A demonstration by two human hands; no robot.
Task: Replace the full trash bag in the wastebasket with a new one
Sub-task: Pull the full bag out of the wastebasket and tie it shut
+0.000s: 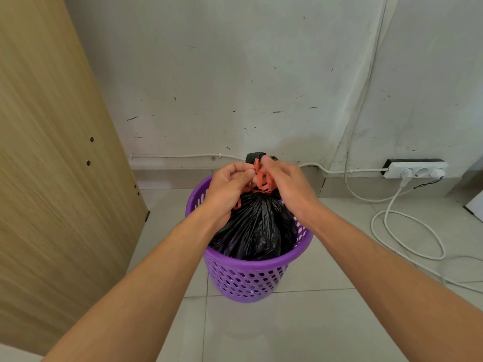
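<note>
A purple perforated wastebasket (248, 278) stands on the tiled floor near the wall. Inside it sits a full black trash bag (257, 228), gathered at the top above the rim. Orange drawstrings (260, 178) are looped around the bag's neck. My left hand (227, 189) pinches one end of the drawstring at the left of the neck. My right hand (287, 186) grips the strings and the bag's neck from the right. The bag's black top end pokes out above my fingers.
A tall wooden panel (60, 152) stands close on the left of the basket. A white power strip (415, 169) lies against the wall at the right, with white cables (407, 236) looped over the floor tiles. The scuffed white wall is just behind the basket.
</note>
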